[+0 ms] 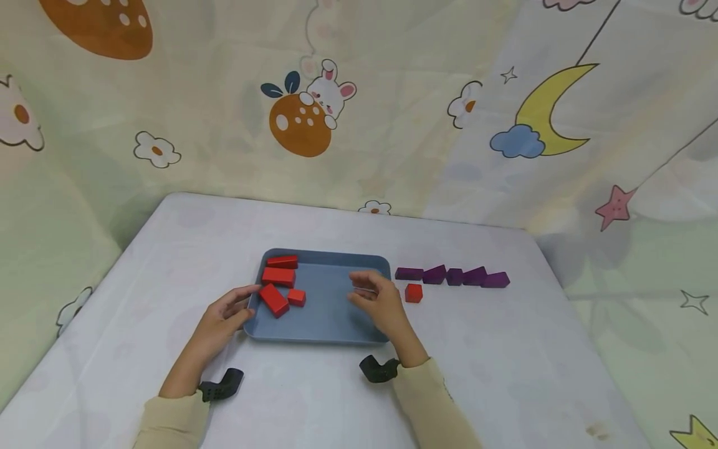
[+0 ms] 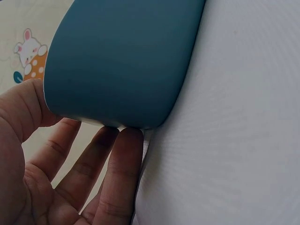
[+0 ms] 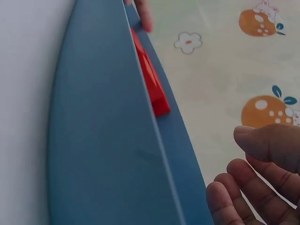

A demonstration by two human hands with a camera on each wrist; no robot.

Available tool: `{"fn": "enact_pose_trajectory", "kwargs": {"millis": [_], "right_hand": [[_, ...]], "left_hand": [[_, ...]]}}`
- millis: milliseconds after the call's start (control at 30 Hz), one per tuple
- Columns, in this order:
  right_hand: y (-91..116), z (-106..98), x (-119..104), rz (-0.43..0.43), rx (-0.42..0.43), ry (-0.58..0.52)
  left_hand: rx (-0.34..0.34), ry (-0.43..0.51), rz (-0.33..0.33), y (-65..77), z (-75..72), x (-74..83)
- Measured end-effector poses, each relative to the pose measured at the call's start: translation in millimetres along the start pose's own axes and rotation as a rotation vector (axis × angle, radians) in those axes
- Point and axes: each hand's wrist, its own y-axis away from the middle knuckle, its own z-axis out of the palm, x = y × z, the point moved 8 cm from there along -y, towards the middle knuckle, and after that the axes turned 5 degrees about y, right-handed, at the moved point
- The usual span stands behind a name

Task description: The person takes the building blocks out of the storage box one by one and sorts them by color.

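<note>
A blue-grey tray (image 1: 336, 312) lies on the white-covered table. My left hand (image 1: 221, 318) holds its left edge. In the left wrist view, the thumb reaches over the rim of the tray (image 2: 122, 61) while the fingertips meet its outer wall; the thumb tip is hidden. Over the tray's right side hovers my right hand (image 1: 378, 302), its fingers loosely bent with nothing between them. Red blocks sit in the tray's left part: a thin one (image 1: 282, 262), a rectangular one (image 1: 278, 277), a tilted one (image 1: 273, 300) and a small cube (image 1: 296, 297).
Right of the tray, a red cube (image 1: 414, 293) stands on the table (image 1: 505, 362). Several purple blocks (image 1: 455, 276) form a row behind it. A printed cloth (image 1: 224, 125) hangs behind the table's far edge. Each wrist wears a black camera mount (image 1: 222, 385).
</note>
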Motion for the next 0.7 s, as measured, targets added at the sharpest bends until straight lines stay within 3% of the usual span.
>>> {"fn": "enact_pose_trajectory", "kwargs": {"millis": [200, 400, 700], "right_hand": [[-5, 33, -4, 0.012, -0.065, -0.053], [-10, 61, -3, 0.050, -0.131, -0.037], [-21, 90, 1, 0.099, -0.157, 0.102]], "left_hand": [[-0.003, 0.001, 0.018, 0.9, 0.0, 2.7], [-0.011, 0.019, 0.054, 2.6, 0.2, 6.5], [-0.005, 0.022, 0.033, 2.8, 0.6, 3.9]]}}
